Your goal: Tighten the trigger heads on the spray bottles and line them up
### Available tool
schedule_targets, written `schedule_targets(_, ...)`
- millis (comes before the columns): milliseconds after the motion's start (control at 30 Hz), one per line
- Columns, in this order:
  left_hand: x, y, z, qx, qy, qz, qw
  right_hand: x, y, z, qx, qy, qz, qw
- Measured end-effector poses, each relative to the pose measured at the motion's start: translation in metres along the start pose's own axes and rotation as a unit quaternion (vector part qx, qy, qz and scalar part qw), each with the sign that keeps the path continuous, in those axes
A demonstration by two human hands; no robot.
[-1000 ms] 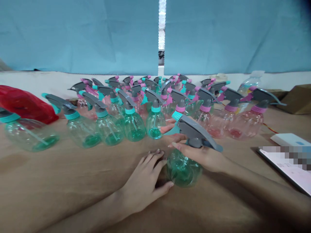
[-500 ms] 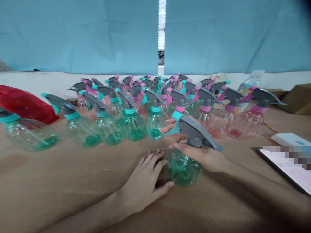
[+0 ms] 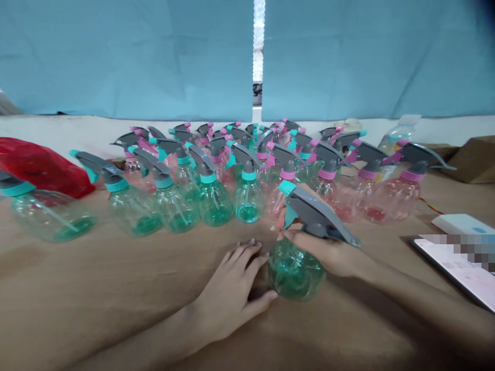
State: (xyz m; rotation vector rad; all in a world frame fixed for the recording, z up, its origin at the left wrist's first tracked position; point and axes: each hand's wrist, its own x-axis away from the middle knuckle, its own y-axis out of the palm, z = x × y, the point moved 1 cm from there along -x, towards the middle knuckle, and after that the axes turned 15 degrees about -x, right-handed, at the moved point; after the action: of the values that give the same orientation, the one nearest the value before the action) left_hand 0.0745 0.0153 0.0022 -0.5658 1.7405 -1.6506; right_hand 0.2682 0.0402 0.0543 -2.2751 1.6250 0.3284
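Note:
A green spray bottle (image 3: 297, 270) with a grey trigger head and turquoise nozzle stands in front of me, its head pointing to the upper left. My right hand (image 3: 328, 250) is wrapped round its neck, just under the head; the collar is hidden by the fingers. Flat on the table, palm down with fingers apart, my left hand (image 3: 235, 288) lies just left of that bottle and holds nothing. Beyond the hands is a row of green spray bottles (image 3: 215, 203) and pink spray bottles (image 3: 398, 198), with several more behind.
At the left lies a red plastic bag (image 3: 46, 167). A phone (image 3: 456, 268) and a white box (image 3: 462, 224) are on the right. Further back stand a clear plastic bottle (image 3: 400, 131) and a brown carton (image 3: 474, 159). A blue curtain (image 3: 135, 56) hangs behind the table.
The held bottle has shifted slightly to the right with my right hand, whose fingers have drawn in closer round the neck. My left hand has hardly moved.

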Motion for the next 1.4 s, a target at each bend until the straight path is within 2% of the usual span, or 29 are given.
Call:
schedule_targets(333, -0.0015, -0.0009, 0.0012, -0.025, -0.001, -0.013, 1.0, -0.0053, 0.0007, -0.0011, -0.055, -0.01, -0.024, 0.998)
schedule_targets(633, -0.0005, 0.0002, 0.0002, -0.027, 0.0, -0.003, 1.0, -0.0038, 0.0051, -0.0008, -0.095, -0.007, -0.017, 0.995)
schedule_targets(767, -0.0009, 0.0002, 0.0002, -0.024, 0.0, 0.001, 1.0, -0.0041, 0.0059, -0.0021, -0.079, -0.011, -0.001, 0.997)
schedule_targets(1033, -0.0007, -0.0016, 0.0012, -0.023, -0.001, -0.008, 1.0, -0.004, 0.0052, 0.002, -0.094, -0.003, -0.007, 0.996)
schedule_targets(1400, -0.0012, -0.0019, 0.0011, -0.017, -0.001, -0.005, 1.0, -0.0034, 0.0049, 0.0008, -0.049, 0.002, 0.004, 0.999)
